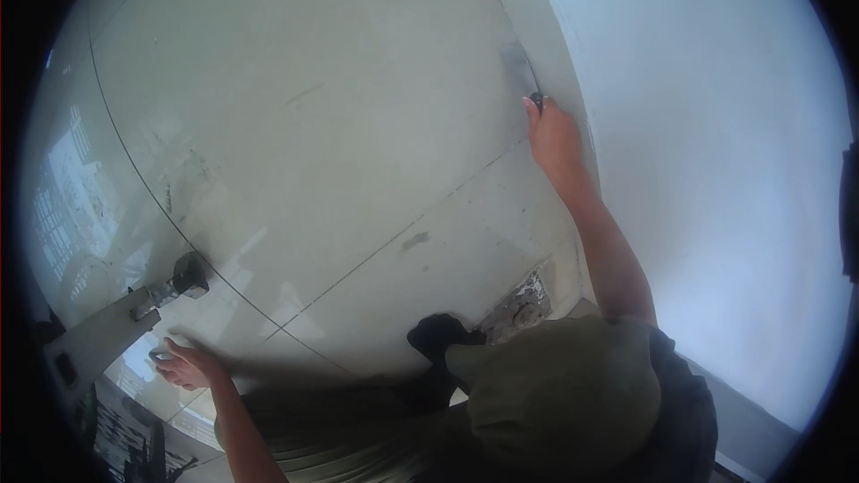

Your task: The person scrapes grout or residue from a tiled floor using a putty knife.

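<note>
My right hand (555, 134) is closed round the dark handle of a scraper (516, 61), whose flat blade looks blurred. The blade lies over the floor tile, right beside the seam at the foot of the white wall. Low on the left, my left hand (190, 365) has its fingers curled near the floor. Something small and pale shows at its fingertips, and I cannot tell what it is. Pale glossy tiles (358, 107) with dark joint lines spread between the two hands.
A grey metal leg with a dark foot (190, 275) stands on the floor at left. The white wall (707, 170) rises along the right. A rough, stained patch (523, 304) lies near my dark shoe (438, 335). Smudges mark several tiles.
</note>
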A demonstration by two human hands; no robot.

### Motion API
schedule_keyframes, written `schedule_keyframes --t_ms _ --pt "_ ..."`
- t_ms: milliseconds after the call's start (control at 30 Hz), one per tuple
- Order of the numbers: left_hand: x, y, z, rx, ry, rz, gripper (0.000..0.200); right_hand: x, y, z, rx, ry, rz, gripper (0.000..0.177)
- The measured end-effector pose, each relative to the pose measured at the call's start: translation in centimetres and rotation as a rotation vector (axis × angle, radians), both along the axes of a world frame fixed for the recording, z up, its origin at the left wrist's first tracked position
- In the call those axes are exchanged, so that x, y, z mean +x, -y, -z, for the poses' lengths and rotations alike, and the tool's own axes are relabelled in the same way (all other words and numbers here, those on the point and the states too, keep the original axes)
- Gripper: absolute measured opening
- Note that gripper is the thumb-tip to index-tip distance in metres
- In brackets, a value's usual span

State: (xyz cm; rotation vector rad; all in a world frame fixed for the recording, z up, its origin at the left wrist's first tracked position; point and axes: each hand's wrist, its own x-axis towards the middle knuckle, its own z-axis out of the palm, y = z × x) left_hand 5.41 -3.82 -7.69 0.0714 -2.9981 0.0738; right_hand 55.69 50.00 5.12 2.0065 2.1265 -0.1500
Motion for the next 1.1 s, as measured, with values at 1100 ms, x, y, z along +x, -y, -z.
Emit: schedule_keyframes --t_ms 1100 --pt "1.3 -1.3 -1.2 0.011 -0.006 -0.036 0.081 1.4 1.1 1.3 -0.002 0.036 0.016 0.051"
